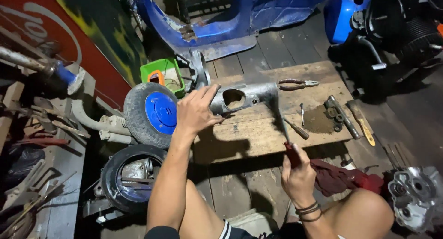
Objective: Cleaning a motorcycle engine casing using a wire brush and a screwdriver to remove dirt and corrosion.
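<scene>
Left hand (196, 112) clamped on near end of grey metal housing (240, 98), fingers wrapped over its top, holding it just above wooden board (258, 128). Housing's long axis running left to right across board, round hole facing up, far end pointing toward pliers (297, 84). Right hand (297, 172) closed around red handle of screwdriver (285, 133), shaft angled up and away, tip meeting housing's right end from below. Hands apart: left up on housing, right lower and nearer body, so housing lies ahead of right hand and directly under left. Left clearly the nearer hand. Loose on board: second small screwdriver (296, 129), dark bolt parts (339, 114), yellow-handled tool (362, 123). Blue-hubbed wheel (150, 112) left of board, red rag (341, 177) by right knee.
</scene>
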